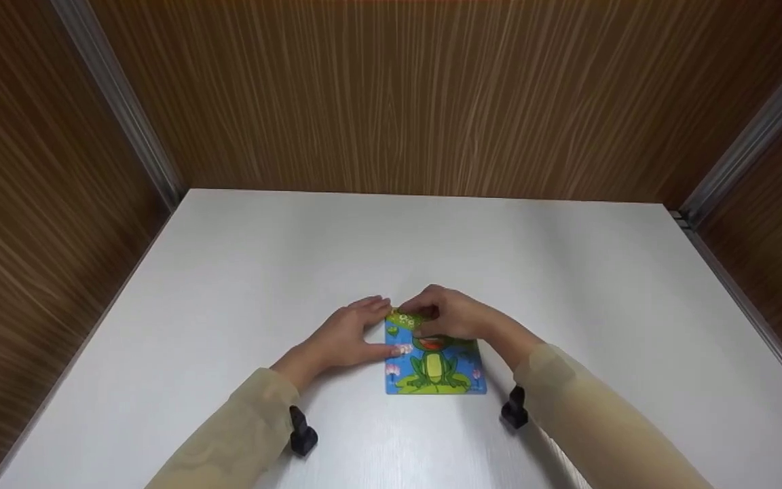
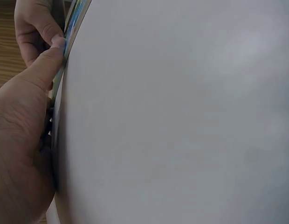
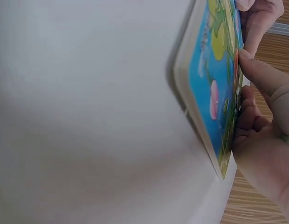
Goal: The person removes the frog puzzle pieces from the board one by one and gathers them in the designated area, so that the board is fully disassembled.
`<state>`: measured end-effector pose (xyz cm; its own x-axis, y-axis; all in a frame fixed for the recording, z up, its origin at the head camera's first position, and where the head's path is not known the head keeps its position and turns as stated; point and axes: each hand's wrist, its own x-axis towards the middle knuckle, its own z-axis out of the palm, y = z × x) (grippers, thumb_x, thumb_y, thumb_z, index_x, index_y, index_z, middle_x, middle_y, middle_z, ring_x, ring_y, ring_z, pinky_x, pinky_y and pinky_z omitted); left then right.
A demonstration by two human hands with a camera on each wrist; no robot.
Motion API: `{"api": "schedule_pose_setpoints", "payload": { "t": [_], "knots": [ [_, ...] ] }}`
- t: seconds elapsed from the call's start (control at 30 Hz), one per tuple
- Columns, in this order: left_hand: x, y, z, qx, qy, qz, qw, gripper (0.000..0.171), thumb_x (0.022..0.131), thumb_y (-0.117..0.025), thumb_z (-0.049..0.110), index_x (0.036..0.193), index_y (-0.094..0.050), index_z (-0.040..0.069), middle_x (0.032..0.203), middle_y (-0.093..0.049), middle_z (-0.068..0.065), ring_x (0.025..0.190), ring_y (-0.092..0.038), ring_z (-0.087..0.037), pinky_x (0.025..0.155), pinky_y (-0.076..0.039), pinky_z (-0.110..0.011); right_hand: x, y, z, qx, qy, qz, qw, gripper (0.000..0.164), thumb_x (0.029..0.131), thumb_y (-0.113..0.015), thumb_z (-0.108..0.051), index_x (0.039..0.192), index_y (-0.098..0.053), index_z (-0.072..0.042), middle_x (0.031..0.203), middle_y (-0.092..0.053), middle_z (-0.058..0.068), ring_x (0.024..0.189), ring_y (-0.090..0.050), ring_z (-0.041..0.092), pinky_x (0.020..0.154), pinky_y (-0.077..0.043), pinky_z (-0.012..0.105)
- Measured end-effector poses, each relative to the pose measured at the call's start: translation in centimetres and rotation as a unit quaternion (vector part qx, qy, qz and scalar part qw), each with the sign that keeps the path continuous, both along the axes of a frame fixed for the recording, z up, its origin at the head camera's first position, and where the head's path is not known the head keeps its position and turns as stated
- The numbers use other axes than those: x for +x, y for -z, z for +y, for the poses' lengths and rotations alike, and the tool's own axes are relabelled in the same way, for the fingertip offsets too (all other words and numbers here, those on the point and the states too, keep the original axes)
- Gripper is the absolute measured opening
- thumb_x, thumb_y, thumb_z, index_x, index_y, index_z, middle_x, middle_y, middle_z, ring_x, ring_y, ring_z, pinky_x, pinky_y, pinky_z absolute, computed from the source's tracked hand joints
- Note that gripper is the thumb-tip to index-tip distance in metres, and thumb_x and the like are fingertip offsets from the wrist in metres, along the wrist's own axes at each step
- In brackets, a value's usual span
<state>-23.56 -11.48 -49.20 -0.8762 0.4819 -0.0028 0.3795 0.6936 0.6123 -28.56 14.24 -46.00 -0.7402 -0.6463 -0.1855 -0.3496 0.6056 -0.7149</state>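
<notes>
A square frog picture board (image 1: 434,370), which looks like a thin puzzle, lies flat on the white table. It shows a green frog on a lily pad against blue, with pink flowers. My left hand (image 1: 347,336) rests at its left side, thumb on the picture and fingers reaching the upper left corner. Over the upper part, my right hand (image 1: 455,314) touches the picture with bent fingers and thumb, covering the top of the frog's head. The right wrist view shows the board's pale thick edge and the right thumb (image 3: 263,77) against the picture. Whether those fingers pinch a loose piece is hidden.
The white table (image 1: 262,251) spreads around the board. Brown wood-grain panels (image 1: 391,95) stand behind it and at both sides, with metal strips (image 1: 119,95) at the corners. A black device (image 1: 303,432) is strapped at each wrist.
</notes>
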Motion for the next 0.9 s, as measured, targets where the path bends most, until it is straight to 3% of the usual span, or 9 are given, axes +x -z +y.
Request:
{"api": "schedule_pose_setpoints", "payload": {
  "t": [0.37,0.9],
  "knots": [
    [0.2,0.3,0.0,-0.003,0.01,0.01,0.9999,0.087,0.094,-0.075,0.059,0.16,-0.048,0.009,0.167,-0.042,-0.006,0.158,-0.03,-0.025,0.127,-0.026,-0.046,0.2,-0.2,-0.2,0.007,-0.002,-0.009,1.0,0.044,0.097,-0.079,-0.016,0.14,-0.072,-0.024,0.13,-0.06,0.001,0.118,-0.058,0.02,0.107,-0.05,0.048],
    [0.5,0.4,-0.5,-0.005,0.0,0.005,1.0,0.086,0.094,-0.073,0.06,0.161,-0.047,0.013,0.168,-0.041,-0.004,0.159,-0.029,-0.025,0.127,-0.026,-0.049,0.2,-0.3,-1.0,0.015,-0.011,-0.01,1.0,0.045,0.097,-0.079,-0.017,0.141,-0.071,-0.024,0.131,-0.059,0.001,0.115,-0.056,0.021,0.108,-0.049,0.047]
  ]
}}
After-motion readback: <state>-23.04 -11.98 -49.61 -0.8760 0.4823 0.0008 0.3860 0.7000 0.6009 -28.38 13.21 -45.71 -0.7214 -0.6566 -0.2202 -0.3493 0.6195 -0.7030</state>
